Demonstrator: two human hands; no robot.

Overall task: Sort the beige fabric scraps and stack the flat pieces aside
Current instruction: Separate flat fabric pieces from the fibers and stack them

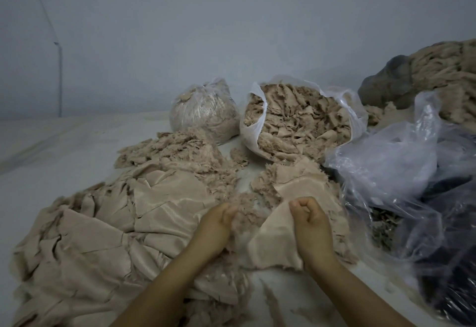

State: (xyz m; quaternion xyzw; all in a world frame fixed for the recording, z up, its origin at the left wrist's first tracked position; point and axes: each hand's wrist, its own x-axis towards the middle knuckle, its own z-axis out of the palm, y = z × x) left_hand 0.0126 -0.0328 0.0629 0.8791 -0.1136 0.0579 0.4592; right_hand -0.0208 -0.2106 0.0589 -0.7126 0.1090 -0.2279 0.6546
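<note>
Plainly soft goods, all of it. Far left on the white sheet (51, 146), the stack of flat pieces (103, 223) lies spread and overlapping; thin, limp cloth with a faint sheen, probably a bit slippery piece on piece, so it may slide if nudged

Behind it, a loose heap of shredded scraps (175, 149), fluffy and fraying, light enough to scatter. Past that, a tied bag (206, 110) packed full of scraps

Centre front: left hand (219, 223), fingers curled around a tuft of frayed scraps (244, 211), gripping it lightly. The tuft looks weightless and will likely shed fibres when pulled apart; better gathered whole than plucked

Beside it, right hand (309, 221), thumb and fingers pinching the upper edge of a flat piece (273, 244) that droops below the grip. No stiffness at all; it folds under its own weight. I'd judge an edge or corner pinch the right hold, with the other hand smoothing it flat when it goes onto the stack. Edges are ragged and may catch loose fluff

Behind the hands, an open bag (296, 126) brimming with scraps. Right of it, crumpled clear plastic (399, 172) over something dark, and a further mound of beige cloth (443, 69) at far right

No labels, brands or writing readable anywhere
</note>
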